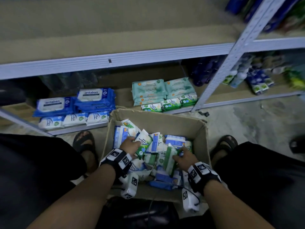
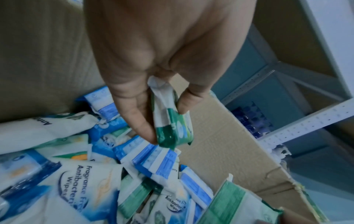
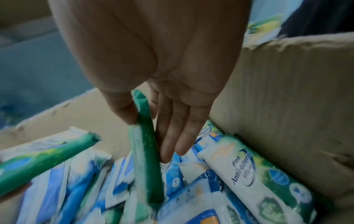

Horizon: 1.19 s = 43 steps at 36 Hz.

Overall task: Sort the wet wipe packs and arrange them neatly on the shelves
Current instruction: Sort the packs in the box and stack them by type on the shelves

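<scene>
A grey metal shelving unit [image 1: 115, 58] is observed on a concrete floor [image 1: 247, 119], its lowest shelf stocked with blue antabax packs [image 1: 92, 100] and pale green packs [image 1: 163, 90]. A cardboard box [image 1: 202, 129] before it is filled with loose packs; one green-and-white pack [image 2: 170, 121] is pinched by the left hand [image 1: 130, 146], another green pack [image 3: 145, 151] is held between thumb and fingers of the right hand [image 1: 183, 158].

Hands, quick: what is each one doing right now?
Left hand: pinching a green pack.
Right hand: gripping another green pack edge-on.

left hand [image 1: 130, 145]: grips green pack [image 1: 143, 143] | right hand [image 1: 182, 158]: in cardboard box [image 1: 200, 129]
</scene>
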{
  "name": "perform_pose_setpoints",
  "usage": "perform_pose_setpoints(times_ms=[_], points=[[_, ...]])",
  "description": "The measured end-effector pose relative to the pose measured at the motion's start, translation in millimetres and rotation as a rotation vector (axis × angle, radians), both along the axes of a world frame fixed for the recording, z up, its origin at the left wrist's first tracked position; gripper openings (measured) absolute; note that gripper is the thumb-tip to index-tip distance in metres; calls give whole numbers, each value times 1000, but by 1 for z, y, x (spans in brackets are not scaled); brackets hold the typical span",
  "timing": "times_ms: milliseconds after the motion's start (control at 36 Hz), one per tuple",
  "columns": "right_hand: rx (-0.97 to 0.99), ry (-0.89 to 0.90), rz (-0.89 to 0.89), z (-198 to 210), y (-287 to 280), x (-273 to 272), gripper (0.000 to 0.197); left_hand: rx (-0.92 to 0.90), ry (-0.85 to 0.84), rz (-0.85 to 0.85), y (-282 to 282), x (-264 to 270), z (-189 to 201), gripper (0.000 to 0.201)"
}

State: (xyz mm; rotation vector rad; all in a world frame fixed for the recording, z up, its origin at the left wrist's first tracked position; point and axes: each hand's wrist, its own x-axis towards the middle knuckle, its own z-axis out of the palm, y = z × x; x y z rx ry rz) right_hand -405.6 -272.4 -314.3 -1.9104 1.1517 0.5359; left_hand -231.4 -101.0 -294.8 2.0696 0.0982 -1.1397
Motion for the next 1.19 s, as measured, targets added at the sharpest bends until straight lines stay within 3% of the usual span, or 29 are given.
perform_pose_setpoints(times_ms=[139, 222, 306, 389, 500, 583, 750, 805, 917, 1028, 1111, 1194], points=[[112, -102, -241, -13, -13, -6, 36, -149, -7, -33, -3, -8, 18, 37], [85, -119, -316, -2, -13, -6, 32, -223, -7, 70, -10, -13, 27, 48], [-13, -78, -266, 2, -12, -8, 36, -219, -95, 14, -15, -17, 33, 55], [-88, 34, -122, 5, -11, -10, 42, -187, -170, -56, -17, -20, 36, 47], [-89, 99, -59, -3, -11, -13, 46, -180, -211, -140, -19, -21, 30, 87], [-109, 106, -16, -12, -10, -13, 41, -155, -245, -178, -22, -21, 21, 75], [-146, 45, 54, -8, -22, 2, 50, -133, -348, -198, -34, -13, 17, 44], [-207, -15, 95, 3, -29, 12, 44, -133, -408, -236, -40, -5, 21, 41], [-450, -248, 105, 26, -45, 29, 28, -46, -563, -372, -51, 23, 24, 65], [-692, -395, 161, 39, -70, 43, 38, 36, -730, -526, -72, 55, 33, 67], [-717, -391, 188, 37, -91, 51, 50, 71, -860, -660, -92, 76, 39, 76], [-688, -275, 268, 30, -108, 55, 55, 123, -918, -742, -113, 96, 41, 85]])
